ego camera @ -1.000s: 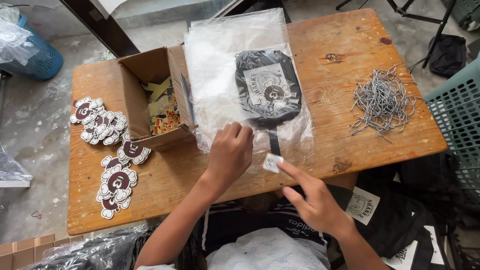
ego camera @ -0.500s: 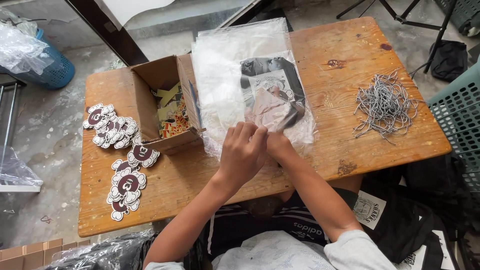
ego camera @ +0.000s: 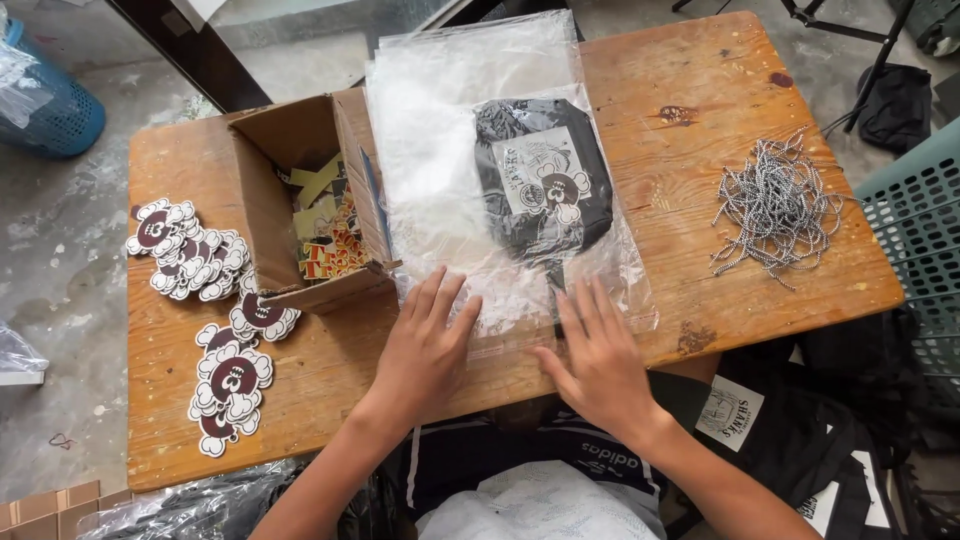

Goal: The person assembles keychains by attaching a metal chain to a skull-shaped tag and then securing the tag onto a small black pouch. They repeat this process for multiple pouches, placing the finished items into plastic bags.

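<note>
A clear plastic bag (ego camera: pixel 440 190) lies on the wooden table (ego camera: pixel 700 80) with a folded black garment (ego camera: pixel 543 180) inside it, a white printed patch facing up. My left hand (ego camera: pixel 425 345) lies flat, fingers spread, on the bag's near left edge. My right hand (ego camera: pixel 597 355) lies flat on the bag's near right edge. Both palms press on the plastic and hold nothing.
An open cardboard box (ego camera: pixel 300 200) of printed cards sits left of the bag. Stacks of round cartoon-shaped stickers (ego camera: pixel 195 255) lie at the table's left. A pile of speckled cords (ego camera: pixel 775 205) lies at the right. A green crate (ego camera: pixel 920 230) stands beyond the right edge.
My right hand came from below the table edge onto the bag. Both hands then spread apart and flattened along the bag's near edge. The garment now lies flatter in the bag.
</note>
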